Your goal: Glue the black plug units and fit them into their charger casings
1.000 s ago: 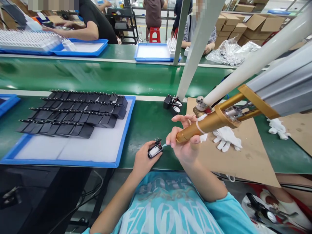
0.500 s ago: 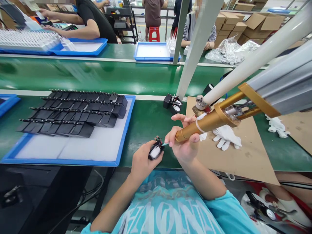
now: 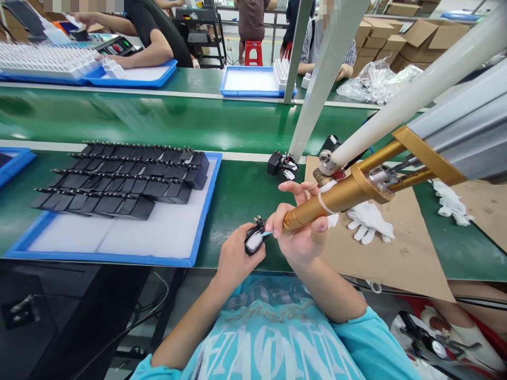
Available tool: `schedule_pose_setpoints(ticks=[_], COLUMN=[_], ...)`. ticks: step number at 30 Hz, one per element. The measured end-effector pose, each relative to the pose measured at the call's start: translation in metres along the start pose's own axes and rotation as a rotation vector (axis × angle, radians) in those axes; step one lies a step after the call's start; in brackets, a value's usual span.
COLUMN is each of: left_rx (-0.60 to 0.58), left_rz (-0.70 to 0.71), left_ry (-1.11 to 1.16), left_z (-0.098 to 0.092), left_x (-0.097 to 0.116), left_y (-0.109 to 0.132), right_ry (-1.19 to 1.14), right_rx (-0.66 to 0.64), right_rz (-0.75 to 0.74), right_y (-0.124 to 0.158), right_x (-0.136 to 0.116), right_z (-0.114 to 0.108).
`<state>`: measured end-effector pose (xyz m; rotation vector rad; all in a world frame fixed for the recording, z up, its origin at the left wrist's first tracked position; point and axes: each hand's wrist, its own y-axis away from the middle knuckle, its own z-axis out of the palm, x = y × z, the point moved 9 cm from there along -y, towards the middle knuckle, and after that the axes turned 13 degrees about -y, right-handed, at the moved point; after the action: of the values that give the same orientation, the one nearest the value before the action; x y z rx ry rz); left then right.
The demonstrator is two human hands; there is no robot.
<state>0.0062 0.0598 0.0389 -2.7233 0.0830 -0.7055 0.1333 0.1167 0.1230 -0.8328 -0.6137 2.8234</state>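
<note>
My left hand is closed around a small black plug adapter, tilted so its white inner part faces up and its prongs point away. My right hand grips the gold cylindrical tool near its front end. A thin teal tip shows by my right fingertips and meets the edge of the adapter; whether it goes inside cannot be seen. Beyond my hands, black adapter parts with wires and white pieces lie on the green bench.
A blue-rimmed tray at left carries rows of black adapters. White gloves lie on cardboard at right. A white post and a slanted white pole rise ahead. Co-workers sit across the bench.
The view has shifted slightly. My left hand and the adapter are raised a little and turned slightly; the right hand keeps its hold on the gold tool.
</note>
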Motion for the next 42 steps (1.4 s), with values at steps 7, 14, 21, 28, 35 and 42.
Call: schedule_pose_setpoints(ticks=[7,14,21,28,35,42], left_rx=[0.0,0.063,-0.027,-0.285,-0.453,-0.162], left_rz=[0.072,0.112,0.01,-0.145,-0.132,-0.107], left_ry=[0.131,0.206,0.077,0.035,0.431,0.368], left_z=[0.006,-0.001,0.005,0.02,0.042,0.031], left_x=[0.009,0.011,-0.003,-0.045,-0.045,-0.039], left_y=[-0.005,-0.007,-0.01,-0.017,-0.038,-0.048], right_ry=[-0.047,-0.066,-0.04,0.053,0.126,0.106], right_rx=[-0.016,-0.065,-0.015,0.13,0.202,0.168], right_rz=[0.025,0.028,0.036,-0.019,-0.032,-0.042], right_y=[0.002,0.002,0.0,-0.008,-0.014,-0.017], right_x=[0.009,0.008,0.009,-0.005,-0.018,-0.022], right_z=[0.011,0.019,0.01,-0.016,-0.042,-0.052])
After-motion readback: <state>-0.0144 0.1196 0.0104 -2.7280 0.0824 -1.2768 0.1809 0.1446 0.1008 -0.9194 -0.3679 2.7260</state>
